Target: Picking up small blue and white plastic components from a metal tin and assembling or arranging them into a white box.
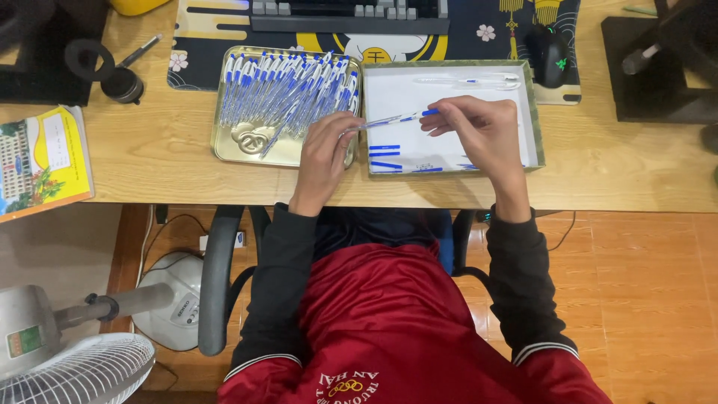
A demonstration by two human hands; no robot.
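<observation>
My right hand (pixel 482 135) pinches the blue end of a clear ballpoint pen (pixel 393 120), and my left hand (pixel 325 153) closes its fingertips on the other end, holding it level over the white box (pixel 532 112). It looks light, stiff and slick, so I grip near the ends. The gold tray (pixel 224 146) of pens sits alongside on the wooden desk (pixel 164 150), below a keyboard (pixel 348 15).
</observation>
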